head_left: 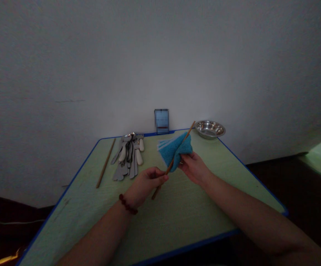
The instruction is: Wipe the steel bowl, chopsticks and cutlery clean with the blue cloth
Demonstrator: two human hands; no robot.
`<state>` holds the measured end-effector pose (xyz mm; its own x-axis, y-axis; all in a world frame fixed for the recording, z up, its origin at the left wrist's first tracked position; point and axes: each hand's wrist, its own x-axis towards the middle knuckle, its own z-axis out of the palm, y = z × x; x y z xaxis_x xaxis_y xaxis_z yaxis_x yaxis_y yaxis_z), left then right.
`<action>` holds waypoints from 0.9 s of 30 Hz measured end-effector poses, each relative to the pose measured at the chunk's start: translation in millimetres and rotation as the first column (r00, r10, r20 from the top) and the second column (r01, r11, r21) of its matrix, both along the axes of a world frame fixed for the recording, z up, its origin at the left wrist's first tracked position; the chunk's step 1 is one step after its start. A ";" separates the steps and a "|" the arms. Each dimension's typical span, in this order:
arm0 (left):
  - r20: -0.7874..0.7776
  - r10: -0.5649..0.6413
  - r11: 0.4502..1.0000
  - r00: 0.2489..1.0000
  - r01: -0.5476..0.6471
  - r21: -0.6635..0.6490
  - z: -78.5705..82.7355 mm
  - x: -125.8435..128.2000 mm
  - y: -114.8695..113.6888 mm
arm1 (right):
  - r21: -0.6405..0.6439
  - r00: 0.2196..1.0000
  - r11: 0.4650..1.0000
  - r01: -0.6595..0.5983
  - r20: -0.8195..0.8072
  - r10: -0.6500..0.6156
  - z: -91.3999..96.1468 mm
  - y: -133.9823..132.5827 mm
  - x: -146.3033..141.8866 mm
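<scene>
My left hand [148, 181], with a dark red bead bracelet on its wrist, pinches a brown wooden chopstick [169, 167] near its lower end. The chopstick slants up and to the right above the table. My right hand [194, 168] grips a blue cloth [169, 150] with white edging, folded partly around the middle of the stick. Beyond the cloth, the chopstick's upper end pokes out. Some of the right fingers are hidden behind the cloth. A second wooden stick [105, 163], like the first, lies at the table's left side.
A pile of spoons, forks and other cutlery [128, 157], some with white handles, lies left of centre on the green table [204, 214] with blue edging. A metal bowl [210, 130] stands at the far right corner. A phone-like screen [162, 121] leans against the wall [160, 66].
</scene>
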<state>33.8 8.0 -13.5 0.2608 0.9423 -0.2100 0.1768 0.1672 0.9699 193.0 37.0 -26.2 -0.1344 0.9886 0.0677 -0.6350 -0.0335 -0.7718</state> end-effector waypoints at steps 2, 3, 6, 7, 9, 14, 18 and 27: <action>0.001 0.008 1.000 1.000 -0.008 0.001 0.0 0.6 -0.2 | 0.004 1.000 1.000 0.005 0.008 -0.005 0.3 0.0 0.4; 0.006 0.009 1.000 1.000 -0.009 0.002 -0.1 0.8 -0.3 | 0.006 1.000 1.000 0.006 0.011 -0.006 0.5 0.1 0.6; 0.025 0.000 1.000 1.000 0.000 0.003 -0.7 1.0 -0.3 | 0.014 1.000 1.000 0.001 0.022 -0.002 1.0 0.2 0.9; 0.026 -0.005 1.000 1.000 0.005 0.003 -0.9 0.8 -0.2 | 0.014 1.000 1.000 0.002 0.026 -0.003 1.2 0.3 0.9; 0.022 -0.018 1.000 1.000 0.018 0.001 -1.0 0.3 -0.1 | 0.008 0.999 1.000 0.008 0.036 -0.008 1.7 0.3 0.8; -0.008 -0.078 0.997 0.997 0.078 -0.015 -0.9 -2.3 -0.3 | 0.006 0.999 1.000 0.030 0.036 -0.031 2.6 1.6 1.8; -0.044 -0.127 0.991 0.991 0.125 -0.052 -3.1 -5.6 0.1 | 0.013 0.996 0.996 0.089 0.027 -0.089 3.7 4.9 6.4; -0.151 -0.098 0.995 0.984 0.095 -0.030 -1.7 -9.3 0.0 | -0.012 0.983 0.984 0.179 -0.028 -0.180 6.1 13.1 14.4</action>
<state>24.5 8.0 -15.3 0.3136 0.9087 -0.2756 0.3387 0.1641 0.9265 207.5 50.1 -20.1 0.0471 0.9971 0.0593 -0.6532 0.0757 -0.7534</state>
